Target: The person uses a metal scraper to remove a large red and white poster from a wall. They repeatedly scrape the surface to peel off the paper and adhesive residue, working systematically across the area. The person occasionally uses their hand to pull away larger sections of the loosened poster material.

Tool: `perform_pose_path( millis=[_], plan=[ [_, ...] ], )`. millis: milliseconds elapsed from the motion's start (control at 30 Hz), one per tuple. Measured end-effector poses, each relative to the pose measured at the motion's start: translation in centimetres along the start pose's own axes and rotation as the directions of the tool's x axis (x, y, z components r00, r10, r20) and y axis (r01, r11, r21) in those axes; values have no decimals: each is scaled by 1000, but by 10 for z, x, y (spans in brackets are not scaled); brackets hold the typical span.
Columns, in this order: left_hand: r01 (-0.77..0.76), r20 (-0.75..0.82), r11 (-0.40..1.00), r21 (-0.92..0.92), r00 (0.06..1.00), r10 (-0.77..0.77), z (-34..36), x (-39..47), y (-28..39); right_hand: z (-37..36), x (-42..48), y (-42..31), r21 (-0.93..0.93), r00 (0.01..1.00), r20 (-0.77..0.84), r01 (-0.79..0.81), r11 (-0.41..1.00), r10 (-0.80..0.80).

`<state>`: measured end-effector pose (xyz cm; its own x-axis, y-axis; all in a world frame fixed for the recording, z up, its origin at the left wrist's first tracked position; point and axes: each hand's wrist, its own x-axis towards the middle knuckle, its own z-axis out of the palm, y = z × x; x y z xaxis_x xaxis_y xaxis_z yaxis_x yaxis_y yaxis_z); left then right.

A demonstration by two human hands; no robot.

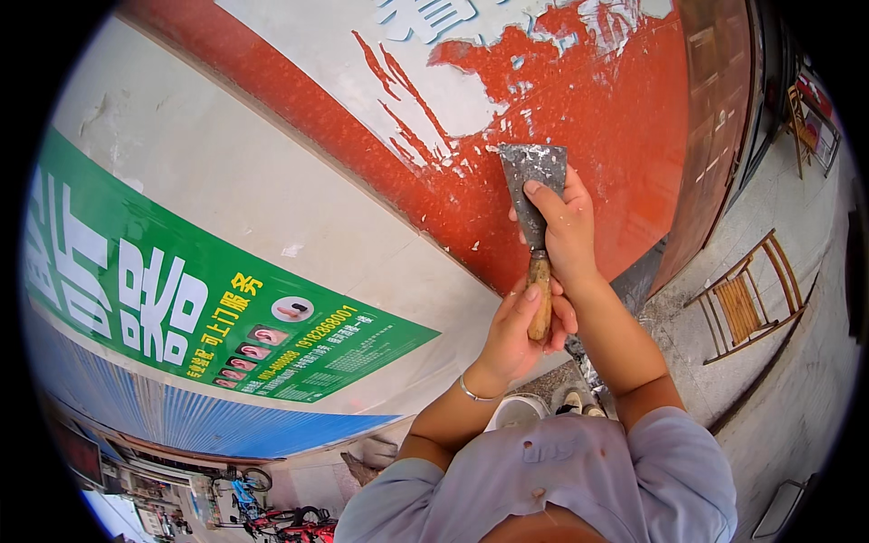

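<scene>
A putty knife with a wide, paint-flecked metal blade [535, 170] is held in front of the red wall [611, 190]. My right hand [570, 227] grips the blade, its thumb lying flat on the metal and its fingers behind. Lower down, my left hand [519, 326], with a bracelet at the wrist, holds the wooden handle [540, 292] between thumb and fingers. White flakes stick near the blade's top edge. Above it, a torn white poster layer [448, 95] with printed characters still covers part of the red surface, its edge ragged and streaked.
On the left, a green printed sign [163, 224] spans a pale wall [271, 176]. A white bucket [517, 410] stands below my arms, beside my shoes [574, 400]. A wooden folding chair [740, 309] is on the paving at right. Bicycles [285, 519] stand at lower left.
</scene>
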<state>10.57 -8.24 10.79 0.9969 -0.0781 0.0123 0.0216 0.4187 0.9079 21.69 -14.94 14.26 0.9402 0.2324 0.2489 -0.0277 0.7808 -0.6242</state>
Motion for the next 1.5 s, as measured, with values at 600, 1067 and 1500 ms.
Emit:
perform_pose_path(
  millis=[600, 1067, 1500],
  plan=[
    [-12, -169, 977, 213, 984, 49, 19, -14, 41, 34, 9, 16, 139, 999, 29, -40, 989, 36],
    [-59, -170, 981, 185, 981, 92, 37, -4, 35, 27, 19, 6, 91, 997, 64, -45, 995, 39],
    [-74, -233, 988, 134, 967, 105, 36, -3, 29, 26, 20, 9, 54, 994, 107, -34, 998, 28]
  ],
)
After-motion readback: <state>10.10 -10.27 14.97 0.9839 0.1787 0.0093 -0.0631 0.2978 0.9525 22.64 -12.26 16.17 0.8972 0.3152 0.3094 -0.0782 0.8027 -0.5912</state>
